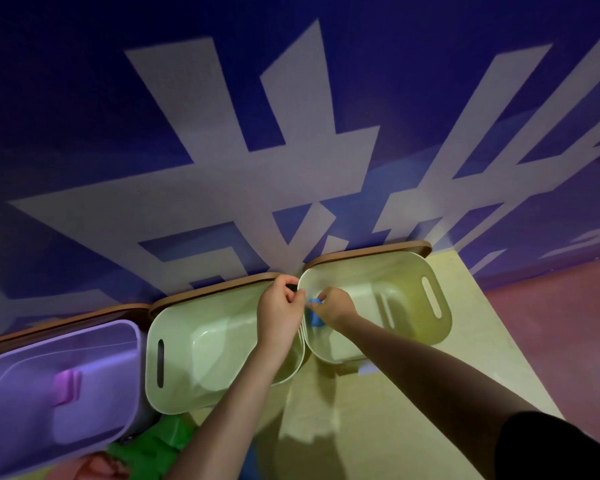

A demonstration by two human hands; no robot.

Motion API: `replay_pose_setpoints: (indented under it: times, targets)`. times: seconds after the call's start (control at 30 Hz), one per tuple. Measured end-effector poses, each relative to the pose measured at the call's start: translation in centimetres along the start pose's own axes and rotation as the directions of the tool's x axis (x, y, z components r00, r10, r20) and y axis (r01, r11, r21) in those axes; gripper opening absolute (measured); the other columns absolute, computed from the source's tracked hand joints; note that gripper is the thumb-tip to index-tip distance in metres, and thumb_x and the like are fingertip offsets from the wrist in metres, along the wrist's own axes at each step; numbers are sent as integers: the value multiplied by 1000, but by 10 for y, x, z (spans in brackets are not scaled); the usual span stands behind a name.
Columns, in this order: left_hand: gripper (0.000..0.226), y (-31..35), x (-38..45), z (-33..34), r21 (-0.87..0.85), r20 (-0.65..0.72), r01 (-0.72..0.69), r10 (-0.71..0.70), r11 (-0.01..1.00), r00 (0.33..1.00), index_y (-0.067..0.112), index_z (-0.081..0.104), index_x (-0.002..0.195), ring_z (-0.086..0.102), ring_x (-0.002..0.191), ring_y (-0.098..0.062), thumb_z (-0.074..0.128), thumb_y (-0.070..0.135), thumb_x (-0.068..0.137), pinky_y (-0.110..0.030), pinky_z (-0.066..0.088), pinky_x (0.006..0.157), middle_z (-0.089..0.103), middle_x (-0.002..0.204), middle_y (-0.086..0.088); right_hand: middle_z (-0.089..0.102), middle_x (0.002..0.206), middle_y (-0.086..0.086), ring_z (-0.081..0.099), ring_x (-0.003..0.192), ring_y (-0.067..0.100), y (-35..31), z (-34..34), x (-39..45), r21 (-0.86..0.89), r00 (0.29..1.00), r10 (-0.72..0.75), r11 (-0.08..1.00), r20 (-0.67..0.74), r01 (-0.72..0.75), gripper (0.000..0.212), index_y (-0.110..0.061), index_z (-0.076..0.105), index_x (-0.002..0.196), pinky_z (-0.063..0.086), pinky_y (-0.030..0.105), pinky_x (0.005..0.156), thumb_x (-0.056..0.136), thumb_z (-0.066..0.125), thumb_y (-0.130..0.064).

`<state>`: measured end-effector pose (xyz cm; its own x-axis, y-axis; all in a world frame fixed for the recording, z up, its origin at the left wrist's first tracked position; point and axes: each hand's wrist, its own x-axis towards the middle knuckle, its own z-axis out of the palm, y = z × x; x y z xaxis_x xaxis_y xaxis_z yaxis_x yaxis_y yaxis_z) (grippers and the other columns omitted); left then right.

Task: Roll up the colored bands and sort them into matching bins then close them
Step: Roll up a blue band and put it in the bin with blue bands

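Observation:
Three open bins stand in a row against the wall: a purple bin [94, 341] on the left, a pale green middle bin [174, 327] and a pale green right bin [413, 271]. A pink-purple rolled band [68, 386] lies inside the purple bin. My left hand [279, 306] has its fingers curled over the middle bin's right rim, where the two green bins meet. My right hand [335, 308] pinches a blue band [315, 318] just inside the right bin's left end. Both green bins look otherwise bare inside.
Brown lids lean behind the bins: one behind the purple bin [66, 320], one behind the middle bin [215, 289], one behind the right bin [371, 251]. Green band material [153, 445] and something pink [97, 465] lie on the floor nearby. A cream mat [413, 427] lies underneath.

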<state>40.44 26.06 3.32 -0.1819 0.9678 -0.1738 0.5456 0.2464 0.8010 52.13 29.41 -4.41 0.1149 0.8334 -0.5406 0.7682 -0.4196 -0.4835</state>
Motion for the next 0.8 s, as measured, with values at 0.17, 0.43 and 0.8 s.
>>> replay_pose_setpoints:
  times: [0.17, 0.43, 0.8]
  targets:
    - [7, 0, 1, -1, 4, 9, 1, -1, 1000, 1000, 17, 60, 93, 51, 58, -13, 62, 13, 88, -16, 38, 51, 55, 65, -2, 59, 126, 11, 55, 117, 25, 5, -1, 0, -4, 1000, -18, 1000, -4, 18, 39, -7, 54, 127, 42, 27, 96, 89, 60, -13]
    - [8, 1, 0, 0, 33, 16, -7, 6, 999, 1000, 18, 57, 88, 51, 60, -16, 59, 11, 89, -22, 41, 54, 54, 67, -5, 65, 113, 7, 59, 105, 23, 6, -6, -4, 12, 998, -49, 999, 29, 49, 26, -12, 64, 111, 42, 23, 81, 85, 66, -18]
    - [7, -1, 2, -6, 113, 37, -33, 29, 993, 999, 18, 58, 96, 50, 59, -10, 61, 18, 90, -16, 36, 51, 53, 66, 1, 60, 119, 9, 57, 107, 24, 4, -12, -7, -8, 994, -48, 999, 101, 49, 43, -13, 55, 123, 44, 26, 83, 83, 67, -22]
